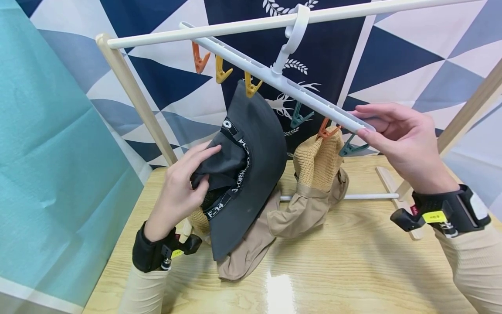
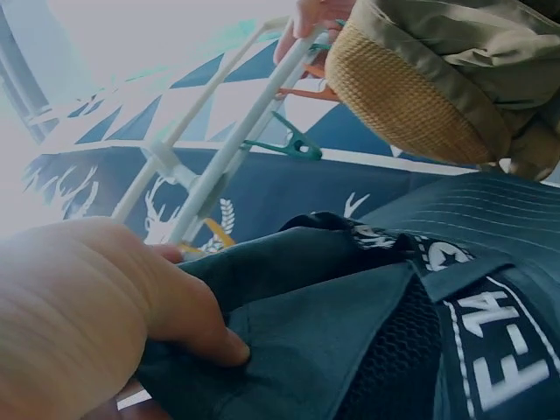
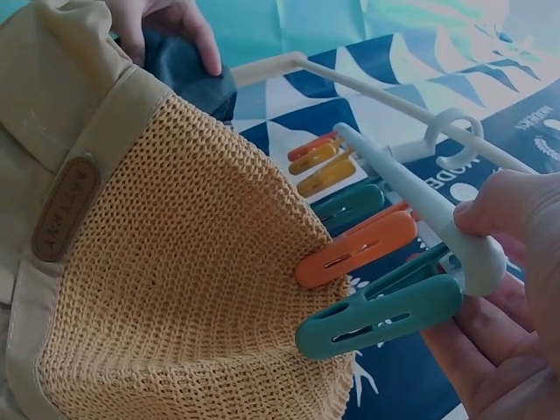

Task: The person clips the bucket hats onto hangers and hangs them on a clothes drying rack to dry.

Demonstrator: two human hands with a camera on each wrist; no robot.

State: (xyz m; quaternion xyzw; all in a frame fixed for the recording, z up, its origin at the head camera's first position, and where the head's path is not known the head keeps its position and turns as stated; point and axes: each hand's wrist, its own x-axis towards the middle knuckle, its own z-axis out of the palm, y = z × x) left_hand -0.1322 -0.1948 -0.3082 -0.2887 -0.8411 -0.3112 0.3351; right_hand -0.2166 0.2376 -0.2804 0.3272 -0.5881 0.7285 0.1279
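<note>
Pinching one black hat (image 1: 262, 168), left hand (image 1: 178, 187); gripping one white hanger (image 1: 306, 97), right hand (image 1: 412, 146); six clips (image 3: 385, 234).

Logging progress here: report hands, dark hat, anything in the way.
Left hand pinching dark hat. Right hand gripping hanger. Tan hat close beside, no clear obstruction.

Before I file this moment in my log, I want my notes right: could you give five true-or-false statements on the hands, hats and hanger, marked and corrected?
1. The left hand pinches the dark hat. True.
2. The right hand holds one end of the white hanger. True.
3. The white hanger lies on the table. False: it hangs by its hook from the rail.
4. An orange clip is at the upper edge of the woven hat. True.
5. The white hanger carries only green clips. False: yellow clips hang from it too.
</note>
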